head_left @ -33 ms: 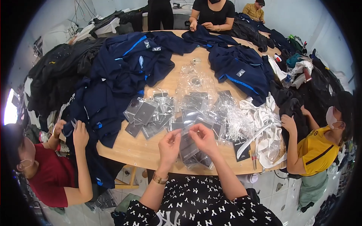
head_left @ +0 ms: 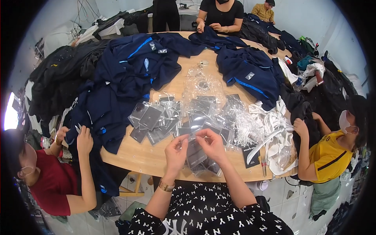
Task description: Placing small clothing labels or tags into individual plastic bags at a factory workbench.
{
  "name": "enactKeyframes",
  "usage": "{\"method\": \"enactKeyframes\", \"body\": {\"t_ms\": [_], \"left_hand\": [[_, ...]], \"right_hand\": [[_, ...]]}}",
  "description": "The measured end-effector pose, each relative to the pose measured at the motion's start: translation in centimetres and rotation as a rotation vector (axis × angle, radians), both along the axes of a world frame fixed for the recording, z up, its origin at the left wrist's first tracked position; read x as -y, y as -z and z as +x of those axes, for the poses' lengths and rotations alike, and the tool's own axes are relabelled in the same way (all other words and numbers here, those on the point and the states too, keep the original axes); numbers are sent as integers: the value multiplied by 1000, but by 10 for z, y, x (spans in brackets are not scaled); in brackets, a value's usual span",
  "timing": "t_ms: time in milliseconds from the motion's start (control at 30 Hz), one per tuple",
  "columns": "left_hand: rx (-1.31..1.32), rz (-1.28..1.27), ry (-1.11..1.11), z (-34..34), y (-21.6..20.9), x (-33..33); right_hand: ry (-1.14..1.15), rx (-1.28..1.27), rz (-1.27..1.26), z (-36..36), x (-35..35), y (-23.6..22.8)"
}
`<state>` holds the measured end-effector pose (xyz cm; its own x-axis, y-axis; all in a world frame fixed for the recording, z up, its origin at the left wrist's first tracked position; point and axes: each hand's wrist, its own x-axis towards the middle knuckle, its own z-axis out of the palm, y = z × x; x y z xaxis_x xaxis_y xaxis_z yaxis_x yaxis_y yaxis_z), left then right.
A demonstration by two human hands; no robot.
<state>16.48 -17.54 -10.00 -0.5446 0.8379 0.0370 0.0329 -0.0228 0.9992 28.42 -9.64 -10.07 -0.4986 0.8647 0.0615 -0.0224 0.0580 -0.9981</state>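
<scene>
Near the table's front edge, my left hand (head_left: 177, 152) and my right hand (head_left: 212, 144) are close together, thumbs and fingertips pinched. Between them hangs a dark hang tag in a clear plastic sleeve (head_left: 194, 153), gripped at its upper end. Exactly what the fingertips pinch there is too small to make out. More sleeved tags (head_left: 211, 166) lie just beneath my hands. Left of them is a loose pile of dark sleeved tags (head_left: 150, 118) with white strings. A tangle of clear and white tag strings (head_left: 241, 127) lies to the right.
Navy garments (head_left: 129, 74) cover the table's left side, and another navy garment (head_left: 250, 76) lies far right. White straps (head_left: 276, 129) and a small pointed tool (head_left: 263, 166) are at right. Co-workers handle garments at left, right (head_left: 327, 150) and far side. Bare wooden tabletop (head_left: 137, 158) shows.
My hands and the sleeved tag keep their place. The hands of the co-workers at left and right have shifted slightly.
</scene>
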Motion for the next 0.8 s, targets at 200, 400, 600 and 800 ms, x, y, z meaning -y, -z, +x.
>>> {"method": "enactKeyframes", "body": {"t_ms": [200, 400, 600, 800], "left_hand": [[134, 16, 75, 0, 5, 1], [210, 25, 82, 1, 4, 1], [152, 45, 87, 1, 6, 1], [156, 40, 86, 2, 5, 1]], "right_hand": [[28, -94, -33, 3, 3, -3], [81, 65, 65, 3, 5, -6], [107, 102, 139, 2, 8, -6], [110, 59, 102, 2, 7, -7]]}}
